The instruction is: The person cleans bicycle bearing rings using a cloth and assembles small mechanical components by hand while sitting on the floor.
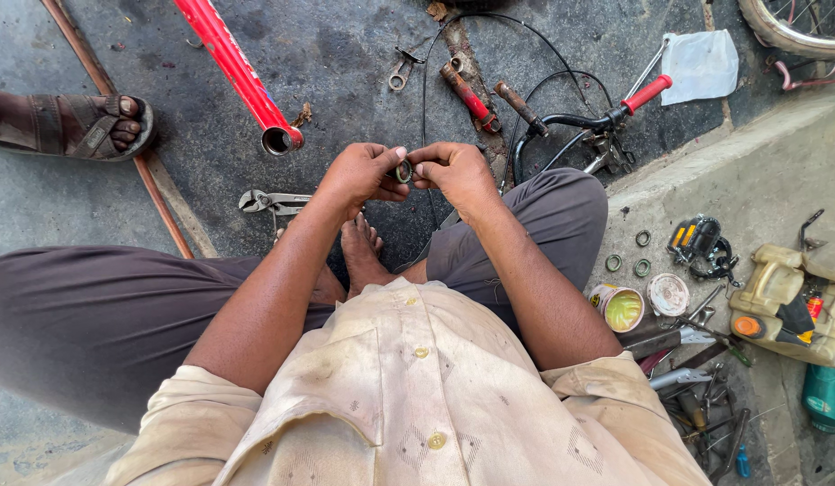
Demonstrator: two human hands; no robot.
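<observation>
Right now a small metal ring, probably a bearing race, sits pinched between both my hands above my bare foot: left hand and right hand each closed on its rim. Loose rings and an open grease tin wait on the ledge; the red frame tube lies unassembled, so much remains.

Small ring mostly hidden by fingertips; bicycle wheel cut off at top edge
</observation>
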